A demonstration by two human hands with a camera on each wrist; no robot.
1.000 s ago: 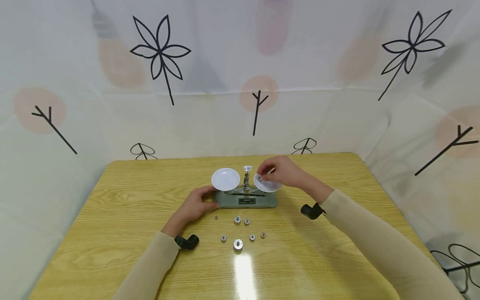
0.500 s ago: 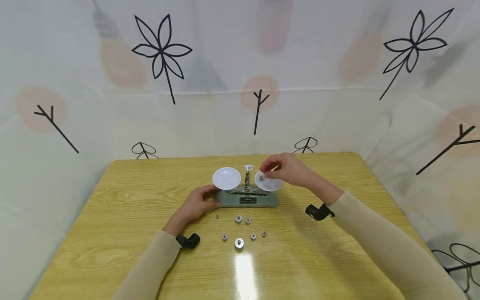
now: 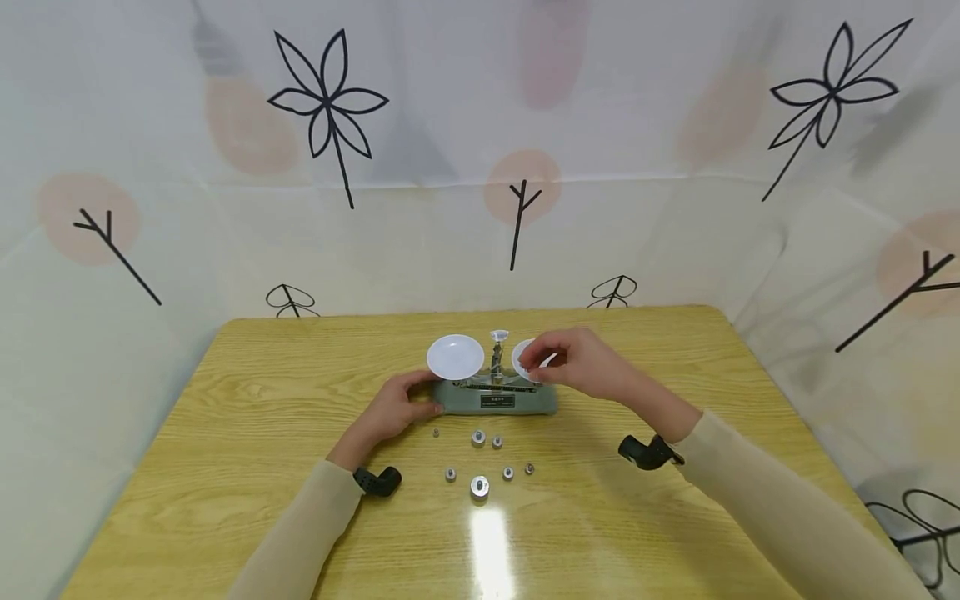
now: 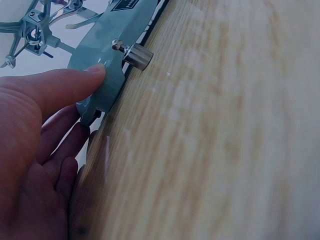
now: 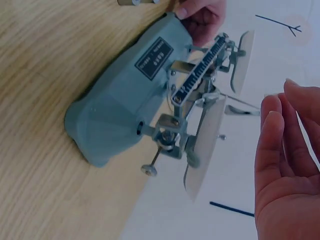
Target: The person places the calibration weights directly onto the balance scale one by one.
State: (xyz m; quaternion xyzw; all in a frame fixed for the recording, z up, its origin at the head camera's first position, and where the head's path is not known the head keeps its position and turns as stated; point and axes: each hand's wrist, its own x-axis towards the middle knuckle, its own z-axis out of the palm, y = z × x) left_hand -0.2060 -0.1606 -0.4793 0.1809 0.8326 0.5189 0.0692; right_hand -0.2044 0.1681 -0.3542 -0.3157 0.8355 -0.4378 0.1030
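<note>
A small balance scale (image 3: pixel 495 403) with a grey-green base and two white pans stands toward the back of the table. My left hand (image 3: pixel 392 408) rests at the left end of its base; in the left wrist view the thumb presses the casing beside a metal knob (image 4: pixel 138 56). My right hand (image 3: pixel 581 362) is at the right pan (image 3: pixel 519 353), covering much of it, thumb and fingertips close together. Whether a small weight sits between those fingertips cannot be made out. The left pan (image 3: pixel 455 357) holds nothing visible.
Several metal weights lie in front of the scale, the largest weight (image 3: pixel 479 487) nearest to me and a tiny weight (image 3: pixel 436 432) near my left hand. The wooden table (image 3: pixel 225 450) meets a patterned cloth wall (image 3: pixel 420 250) at the back.
My right hand rose slightly off the right pan, then came down and toward me. The small weight seen at its fingertips earlier is now hidden. My left hand stays on the base.
</note>
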